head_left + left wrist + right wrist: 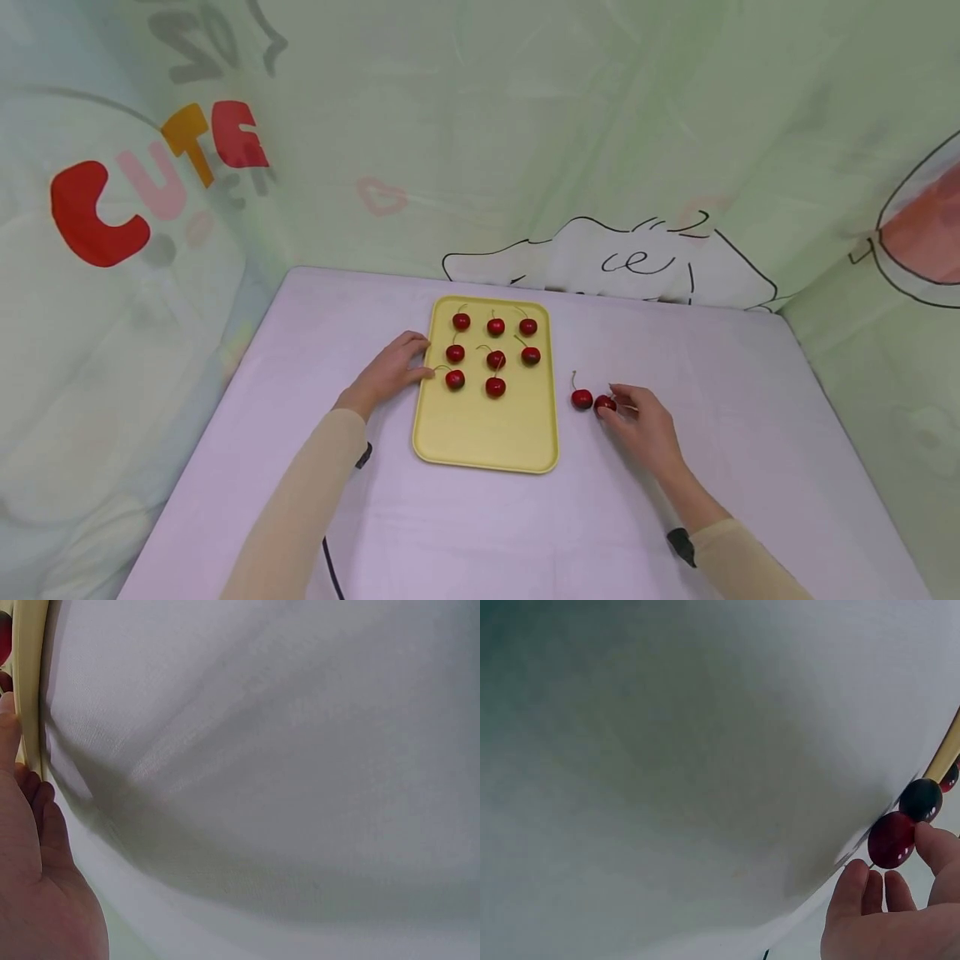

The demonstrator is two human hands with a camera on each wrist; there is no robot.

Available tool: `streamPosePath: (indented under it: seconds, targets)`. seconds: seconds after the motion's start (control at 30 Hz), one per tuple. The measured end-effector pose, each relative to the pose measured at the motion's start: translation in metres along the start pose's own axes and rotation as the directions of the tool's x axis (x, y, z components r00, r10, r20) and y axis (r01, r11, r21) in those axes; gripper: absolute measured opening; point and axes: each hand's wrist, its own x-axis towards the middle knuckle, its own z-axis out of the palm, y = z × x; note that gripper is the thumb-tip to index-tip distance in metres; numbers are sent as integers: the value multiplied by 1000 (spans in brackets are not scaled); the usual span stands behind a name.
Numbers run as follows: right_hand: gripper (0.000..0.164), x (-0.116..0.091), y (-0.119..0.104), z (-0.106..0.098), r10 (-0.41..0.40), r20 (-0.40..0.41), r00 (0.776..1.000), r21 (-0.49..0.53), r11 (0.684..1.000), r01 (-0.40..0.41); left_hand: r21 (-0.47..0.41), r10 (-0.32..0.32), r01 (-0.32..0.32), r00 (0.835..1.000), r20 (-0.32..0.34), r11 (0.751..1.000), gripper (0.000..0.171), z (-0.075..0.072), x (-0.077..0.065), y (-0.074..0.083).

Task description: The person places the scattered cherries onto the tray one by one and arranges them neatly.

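Note:
A yellow tray (487, 433) lies on the table, with several red cherries with thin stems set out in rows over its far part. My left hand (390, 371) holds the tray's left edge; in the left wrist view its thumb and fingers (54, 825) meet the rim. To the right of the tray, my right hand (647, 425) has thumb and fingers around a dark red cherry (604, 405). Another cherry (581, 400) sits just left of it, its stem pointing up. Close up, the thumb meets the gripped cherry (891, 840), which overlaps its neighbour (921, 799).
A pale lilac cloth (465, 533) covers the table. Printed fabric (480, 150) hangs behind and at both sides. A black cable (332, 568) runs beside the left forearm.

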Motion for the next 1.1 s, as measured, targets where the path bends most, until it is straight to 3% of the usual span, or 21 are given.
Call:
streamPosePath:
  seconds: [0.33, 0.5, 0.7, 1.1]
  targets:
    - [46, -1, -6, 4, 21, 4, 1000, 5, 1000, -21, -8, 10, -10, 1000, -12, 1000, 57, 0, -1, 0]
    - [47, -2, -9, 1, 80, 10, 997, 34, 996, -81, 0, 33, -33, 999, -21, 999, 56, 0, -1, -2]
    - [48, 2, -12, -6, 134, 27, 991, 108, 985, -137, -2, 9, -9, 1000, -4, 1000, 58, 0, 1, -1]
    - [50, 13, -27, -6, 95, 88, 992, 252, 961, -115, -14, 0, 0, 1000, -4, 1000, 57, 1, 1, -3]
